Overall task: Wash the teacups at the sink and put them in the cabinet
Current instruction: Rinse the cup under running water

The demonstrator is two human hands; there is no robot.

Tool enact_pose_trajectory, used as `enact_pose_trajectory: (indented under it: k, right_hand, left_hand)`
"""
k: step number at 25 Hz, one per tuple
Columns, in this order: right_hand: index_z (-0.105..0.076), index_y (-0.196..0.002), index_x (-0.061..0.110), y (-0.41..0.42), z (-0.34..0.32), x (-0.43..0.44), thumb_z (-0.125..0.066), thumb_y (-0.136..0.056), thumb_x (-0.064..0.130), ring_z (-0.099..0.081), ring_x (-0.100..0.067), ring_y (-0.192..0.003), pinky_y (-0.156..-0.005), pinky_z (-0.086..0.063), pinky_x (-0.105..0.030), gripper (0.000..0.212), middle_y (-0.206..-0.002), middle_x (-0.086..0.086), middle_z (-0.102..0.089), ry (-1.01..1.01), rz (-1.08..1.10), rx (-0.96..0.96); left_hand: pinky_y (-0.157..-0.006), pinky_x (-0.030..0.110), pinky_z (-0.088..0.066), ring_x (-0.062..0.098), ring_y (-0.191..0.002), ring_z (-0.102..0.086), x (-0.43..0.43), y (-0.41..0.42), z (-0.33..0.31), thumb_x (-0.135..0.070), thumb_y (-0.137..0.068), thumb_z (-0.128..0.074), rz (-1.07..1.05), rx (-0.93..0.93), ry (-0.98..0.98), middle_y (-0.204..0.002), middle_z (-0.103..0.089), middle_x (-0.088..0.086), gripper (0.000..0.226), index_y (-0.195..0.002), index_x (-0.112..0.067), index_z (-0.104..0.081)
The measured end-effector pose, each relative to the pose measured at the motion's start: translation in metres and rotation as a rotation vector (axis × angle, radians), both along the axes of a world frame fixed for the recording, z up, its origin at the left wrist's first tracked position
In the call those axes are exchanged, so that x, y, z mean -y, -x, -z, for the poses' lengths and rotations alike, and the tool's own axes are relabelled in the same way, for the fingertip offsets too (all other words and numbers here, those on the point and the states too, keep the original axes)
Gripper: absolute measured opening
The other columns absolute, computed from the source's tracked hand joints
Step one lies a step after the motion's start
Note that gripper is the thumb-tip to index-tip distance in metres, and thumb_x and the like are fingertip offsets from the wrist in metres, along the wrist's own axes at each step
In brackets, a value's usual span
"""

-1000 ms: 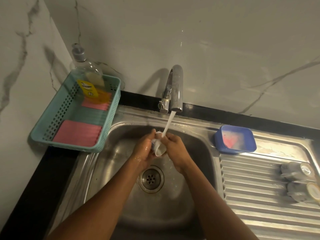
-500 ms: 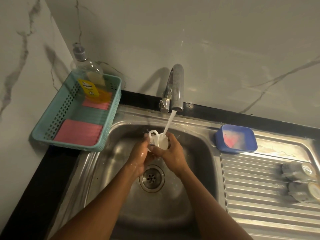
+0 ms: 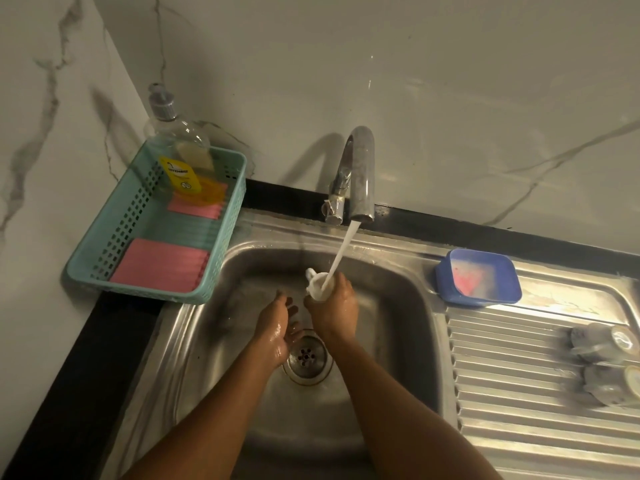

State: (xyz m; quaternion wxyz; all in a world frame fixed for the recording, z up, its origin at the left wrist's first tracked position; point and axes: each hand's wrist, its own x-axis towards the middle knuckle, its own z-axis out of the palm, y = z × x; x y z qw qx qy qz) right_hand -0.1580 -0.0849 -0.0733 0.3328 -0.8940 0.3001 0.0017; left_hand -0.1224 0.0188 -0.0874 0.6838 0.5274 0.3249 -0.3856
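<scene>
My right hand (image 3: 334, 311) grips a small white teacup (image 3: 318, 285) upright over the steel sink (image 3: 398, 282). Water from the tap (image 3: 360, 174) streams straight into the cup. Its handle points to the left. My left hand (image 3: 278, 329) hangs wet and relaxed just left of the cup, above the drain (image 3: 306, 358), touching nothing. Two more teacups (image 3: 604, 342) (image 3: 614, 384) lie on their sides on the ribbed drainboard at the far right.
A teal basket (image 3: 221, 237) with pink sponges and a dish soap bottle (image 3: 178, 147) stands left of the sink. A blue soap dish (image 3: 478, 277) sits on the sink's right rim. Marble walls close in behind and on the left.
My left hand has let go of the teacup and dropped toward the drain. My right hand alone now holds the cup under the stream.
</scene>
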Motion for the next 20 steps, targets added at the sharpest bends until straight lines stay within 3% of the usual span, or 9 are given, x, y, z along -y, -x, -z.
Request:
enact_pose_trajectory:
  k: [2,6,8,11,14,15,19,20]
  right_hand:
    - [-0.054,-0.130,0.023,-0.001,0.003,-0.001,-0.082,-0.080,0.023,-0.061,-0.016,-0.112,-0.082,-0.050,-0.024,0.057,-0.123,0.004,-0.062,-0.011,-0.040,-0.065]
    - [-0.057,-0.128,0.024,0.000,0.003,0.000,-0.077,-0.086,0.023,-0.063,-0.006,-0.092,-0.067,-0.048,-0.014,0.046,-0.109,0.005,-0.067,-0.104,-0.003,-0.111]
    - [-0.060,-0.122,0.024,-0.002,0.003,0.003,-0.077,-0.087,0.028,-0.060,-0.001,-0.082,-0.060,-0.043,-0.010,0.039,-0.101,0.007,-0.066,-0.169,0.055,-0.127]
    - [-0.066,-0.110,0.017,-0.008,0.001,0.012,-0.080,-0.083,0.034,-0.068,-0.009,-0.083,-0.065,-0.056,-0.020,0.035,-0.096,0.004,-0.069,-0.275,0.068,-0.173]
    - [-0.071,-0.095,0.009,-0.011,-0.008,0.017,-0.074,-0.086,0.049,-0.074,-0.022,-0.083,-0.075,-0.064,-0.037,0.041,-0.091,-0.010,-0.075,-0.690,0.272,-0.102]
    - [-0.073,-0.094,0.009,-0.013,-0.009,0.015,-0.071,-0.085,0.056,-0.075,-0.024,-0.082,-0.077,-0.064,-0.041,0.048,-0.089,-0.011,-0.075,-0.740,0.329,-0.052]
    - [-0.075,-0.086,0.015,-0.012,-0.031,0.000,-0.061,-0.091,0.059,-0.073,-0.022,-0.083,-0.072,-0.062,-0.037,0.046,-0.080,-0.007,-0.074,-0.513,0.400,0.114]
    - [-0.075,-0.087,0.015,-0.010,-0.039,-0.001,-0.059,-0.095,0.053,-0.073,-0.022,-0.084,-0.074,-0.061,-0.037,0.042,-0.081,-0.008,-0.075,-0.583,0.371,0.171]
  left_hand:
    - [-0.092,0.046,-0.056,0.032,-0.108,-0.064,-0.007,0.000,0.003,-0.047,-0.105,-0.045,-0.014,0.016,-0.028,-0.118,-0.068,0.012,0.043,-0.123,-0.013,-0.063]
    - [-0.077,0.039,-0.055,0.030,-0.105,-0.064,-0.007,0.000,0.000,-0.047,-0.106,-0.043,0.012,0.049,-0.035,-0.117,-0.069,0.012,0.042,-0.118,-0.014,-0.065]
    - [-0.082,0.041,-0.056,0.028,-0.107,-0.064,-0.006,-0.001,0.000,-0.048,-0.105,-0.045,0.040,0.056,-0.031,-0.117,-0.069,0.010,0.041,-0.118,-0.015,-0.065]
    - [-0.096,0.048,-0.055,0.029,-0.112,-0.065,-0.001,0.001,0.000,-0.050,-0.102,-0.048,0.108,0.094,-0.014,-0.119,-0.071,0.008,0.040,-0.120,-0.020,-0.068]
    - [-0.095,0.052,-0.057,0.026,-0.105,-0.070,0.011,0.005,-0.007,-0.046,-0.099,-0.056,0.124,0.298,0.002,-0.113,-0.073,0.007,0.031,-0.117,-0.023,-0.067]
    - [-0.093,0.053,-0.058,0.025,-0.104,-0.071,0.016,0.006,-0.009,-0.045,-0.098,-0.060,0.121,0.389,0.005,-0.112,-0.073,0.006,0.031,-0.118,-0.023,-0.066]
    - [-0.090,0.047,-0.059,0.018,-0.100,-0.072,0.033,0.004,-0.015,-0.042,-0.104,-0.051,0.125,0.640,-0.083,-0.108,-0.073,0.002,0.030,-0.121,-0.021,-0.063]
    - [-0.085,0.043,-0.059,0.019,-0.097,-0.072,0.035,0.002,-0.021,-0.040,-0.105,-0.047,0.115,0.699,-0.085,-0.104,-0.074,0.002,0.028,-0.116,-0.021,-0.064]
